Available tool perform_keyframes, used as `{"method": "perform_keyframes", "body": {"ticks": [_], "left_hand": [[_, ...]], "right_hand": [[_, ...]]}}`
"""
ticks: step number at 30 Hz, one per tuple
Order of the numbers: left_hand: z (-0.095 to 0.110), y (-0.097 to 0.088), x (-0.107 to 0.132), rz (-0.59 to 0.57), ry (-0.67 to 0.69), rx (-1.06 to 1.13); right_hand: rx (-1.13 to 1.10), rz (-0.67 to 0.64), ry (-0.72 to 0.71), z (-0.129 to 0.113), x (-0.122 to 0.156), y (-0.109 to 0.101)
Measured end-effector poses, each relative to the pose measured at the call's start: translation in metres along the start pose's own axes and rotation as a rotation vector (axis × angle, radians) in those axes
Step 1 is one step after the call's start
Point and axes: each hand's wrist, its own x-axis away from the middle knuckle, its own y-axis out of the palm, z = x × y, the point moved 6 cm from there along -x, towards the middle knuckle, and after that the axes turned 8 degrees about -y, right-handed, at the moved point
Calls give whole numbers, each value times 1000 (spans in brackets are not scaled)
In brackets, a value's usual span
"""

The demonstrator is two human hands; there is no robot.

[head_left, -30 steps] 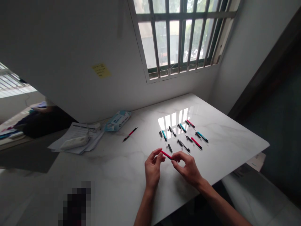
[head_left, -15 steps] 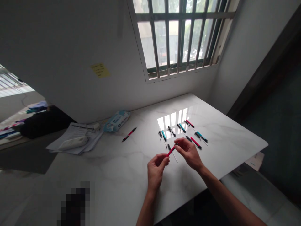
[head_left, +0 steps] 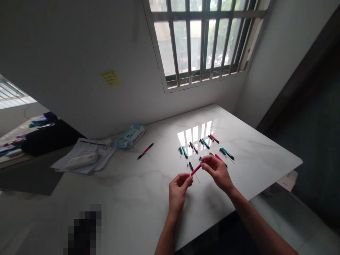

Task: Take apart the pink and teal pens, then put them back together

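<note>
A red pen barrel (head_left: 196,169) slants between my two hands above the table. My left hand (head_left: 180,190) pinches its lower end with thumb and fingertips. At the upper, darker end, the fingers of my right hand (head_left: 217,172) are closed on it. Just beneath lie a black pen part (head_left: 191,166) and a thin white refill (head_left: 197,177). Beyond the hands are several taken-apart pens, among them a teal barrel (head_left: 185,152), another teal barrel (head_left: 205,143) and a red barrel (head_left: 214,139). My right hand partly covers another red barrel (head_left: 219,157).
A whole red-and-black pen (head_left: 145,151) lies apart on the marble-patterned table (head_left: 127,198). Farther left are a wipes packet (head_left: 132,136) and papers (head_left: 87,147) with a white device (head_left: 82,161) on top. A barred window (head_left: 202,49) is above the table's far edge.
Both hands have shifted slightly right with the red barrel. More of the barrel shows between them, and the right hand covers more of the red barrel behind it.
</note>
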Motion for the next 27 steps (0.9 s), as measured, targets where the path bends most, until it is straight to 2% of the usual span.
{"method": "perform_keyframes", "body": {"ticks": [5,9,13,17,22,27], "left_hand": [[-1,1,-3,21,-20,73],[3,-4,-5,43,36,22],[11,-11,-7,96,107,-98],[17,-16,-11,133,119,-214],[21,-13,-16,99,147,-345],[26,-4,-17,81,236,-600]], "right_hand": [[4,87,-21,1,2,-10],[278,129,-121,3,11,-15],[634,16,-269,5,23,-8],[831,-93,-235,13,32,1],[935,-157,-164,20,34,10],[935,-196,-152,26,29,15]]}}
